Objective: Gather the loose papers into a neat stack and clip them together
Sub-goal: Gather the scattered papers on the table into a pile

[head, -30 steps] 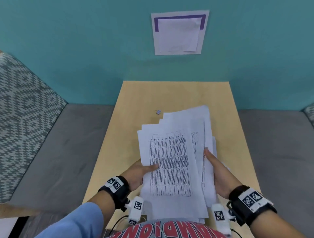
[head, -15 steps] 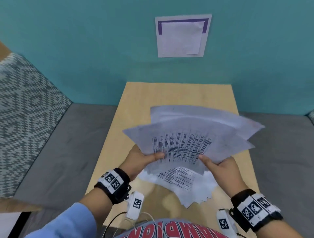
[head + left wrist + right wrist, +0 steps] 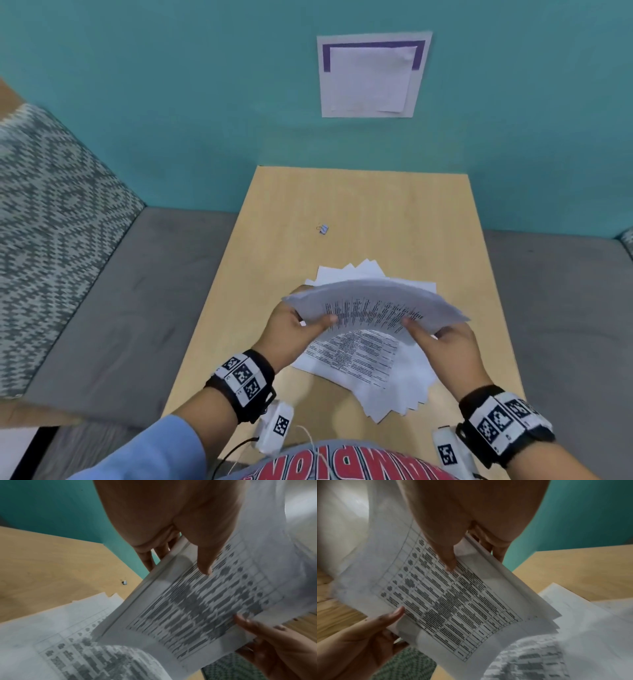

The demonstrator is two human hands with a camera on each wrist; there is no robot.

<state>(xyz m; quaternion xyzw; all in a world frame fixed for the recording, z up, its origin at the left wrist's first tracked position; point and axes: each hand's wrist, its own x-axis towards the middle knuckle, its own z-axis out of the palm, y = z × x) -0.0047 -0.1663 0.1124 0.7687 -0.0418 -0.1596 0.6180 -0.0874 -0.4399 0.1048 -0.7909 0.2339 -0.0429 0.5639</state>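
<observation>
I hold a bundle of printed papers (image 3: 373,305) above the table, bowed upward, its sheets fanned unevenly. My left hand (image 3: 294,325) grips its left side, thumb on the printed top sheet and fingers beneath. My right hand (image 3: 442,337) grips the right side the same way. The wrist views show the bundle (image 3: 197,601) (image 3: 453,595) pinched by each thumb. More printed sheets (image 3: 370,370) lie fanned on the wooden table (image 3: 394,212) under my hands. A small binder clip (image 3: 323,228) (image 3: 124,582) lies alone on the table further back.
The table is narrow and ends at a teal wall bearing a taped paper (image 3: 371,75). Grey upholstered seating (image 3: 102,301) flanks the table on both sides, with a patterned cushion (image 3: 51,212) at the left. Cables and sensor boxes hang at my wrists near the front edge.
The bundle was lifted off the table a second ago, turned sideways and bowed, and is now drawn closer together between both hands. Some sheets stayed on the table. The clip is uncovered again.
</observation>
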